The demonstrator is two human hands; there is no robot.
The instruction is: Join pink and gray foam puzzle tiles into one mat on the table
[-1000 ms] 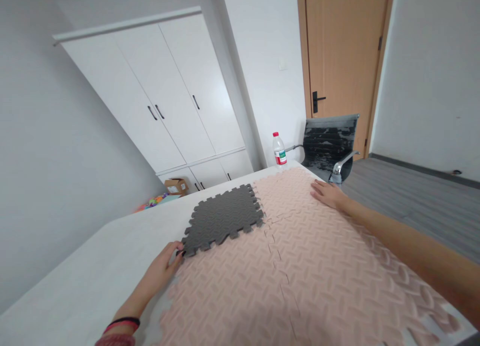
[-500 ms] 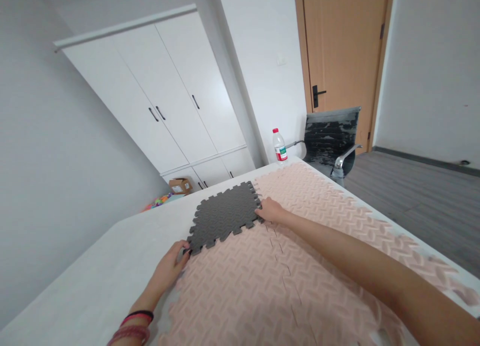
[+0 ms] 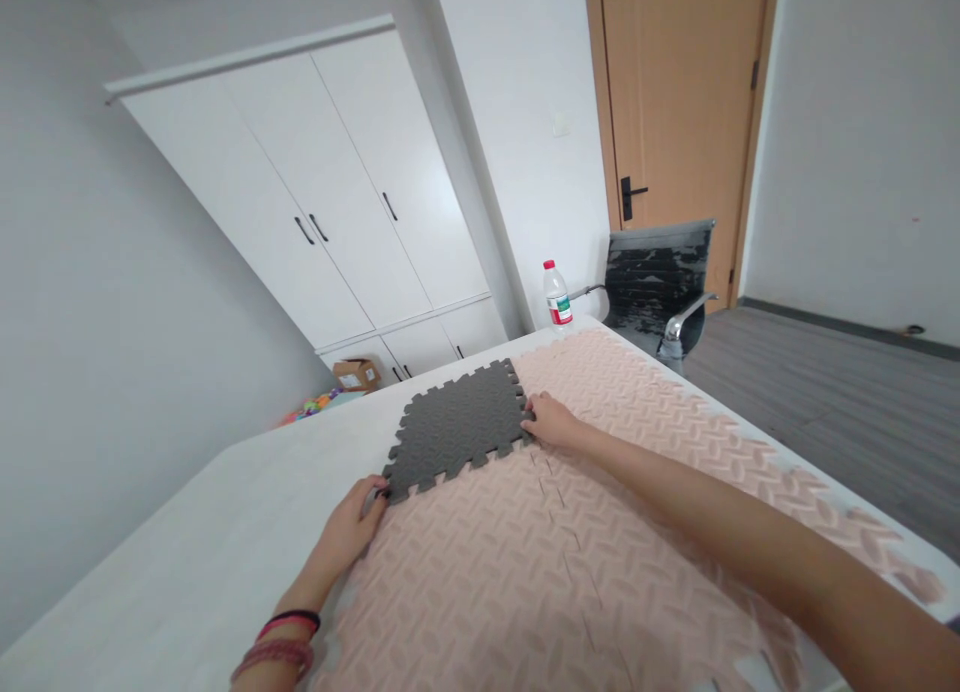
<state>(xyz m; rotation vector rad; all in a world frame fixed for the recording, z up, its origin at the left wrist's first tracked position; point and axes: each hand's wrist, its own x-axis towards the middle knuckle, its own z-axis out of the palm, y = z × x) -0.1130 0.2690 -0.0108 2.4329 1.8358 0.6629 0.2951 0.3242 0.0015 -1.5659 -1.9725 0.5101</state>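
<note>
Grey foam tile (image 3: 459, 424): dark, square, toothed puzzle edges, lying flat on the table (image 3: 187, 562), meshing into the pink mats (image 3: 600, 532) at its near and right edges. Our left hand (image 3: 352, 522) has its fingers together, pinching the tile's near-left corner; our right hand (image 3: 553, 424) presses its near-right corner, fingers bent, no grip visible. Versus a second ago: right hand came over from the mats' far edge, and the tile sits tighter in the seam.
</note>
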